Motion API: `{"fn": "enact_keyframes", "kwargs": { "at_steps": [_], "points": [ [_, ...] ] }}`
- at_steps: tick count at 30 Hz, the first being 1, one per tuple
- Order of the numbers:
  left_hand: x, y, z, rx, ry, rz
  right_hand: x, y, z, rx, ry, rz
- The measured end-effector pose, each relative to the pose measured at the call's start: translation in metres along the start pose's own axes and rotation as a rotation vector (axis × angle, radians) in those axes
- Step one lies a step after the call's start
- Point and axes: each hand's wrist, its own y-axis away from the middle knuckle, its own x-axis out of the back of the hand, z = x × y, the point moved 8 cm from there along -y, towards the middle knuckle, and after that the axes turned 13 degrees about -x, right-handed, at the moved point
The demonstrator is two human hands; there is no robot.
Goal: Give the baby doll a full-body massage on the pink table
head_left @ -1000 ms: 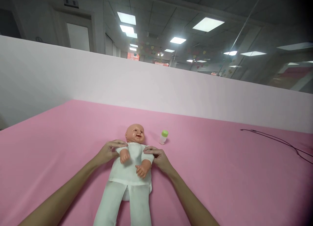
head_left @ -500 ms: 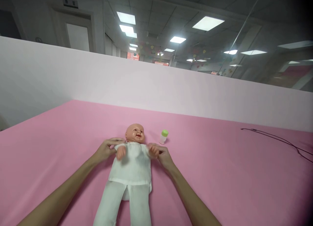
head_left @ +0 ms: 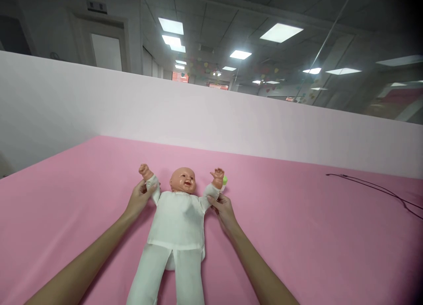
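On its back in front of me lies a baby doll in white top and trousers, its head away from me. Both of its arms are raised beside its head. My left hand is closed round the doll's arm on the left, just below the small fist. The doll's other arm is pinched at the sleeve by my right hand, thumb on top. Behind that doll hand stands a small bottle with a green cap, mostly hidden.
A pink cloth covers the table. Thin dark cords lie at the right. A low white partition runs along the back, with glass and a lit room beyond.
The doll's two arms have gone from its chest up and outward beside its head, moved by my hands. The bottle is now partly covered by the doll's raised hand.
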Motion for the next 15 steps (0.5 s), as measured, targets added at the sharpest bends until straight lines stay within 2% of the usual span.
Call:
{"fn": "enact_keyframes", "kwargs": {
  "at_steps": [4, 6, 8, 11, 15],
  "points": [
    [0.030, 0.003, -0.007, 0.058, -0.084, 0.288, 0.014, 0.001, -0.014, 0.023, -0.128, 0.098],
    [0.048, 0.003, -0.005, 0.033, -0.191, 0.404, 0.028, 0.002, -0.023, 0.032, -0.170, 0.206],
    [0.063, 0.001, -0.001, 0.013, -0.312, 0.460, 0.048, 0.003, -0.028, 0.009, -0.172, 0.346],
    [0.077, -0.005, 0.003, -0.007, -0.553, 0.411, 0.075, 0.002, -0.034, -0.050, 0.035, 0.514],
    [0.084, -0.012, 0.003, -0.025, -0.893, 0.253, 0.095, -0.002, -0.038, -0.139, 0.368, 0.527]
  ]
}}
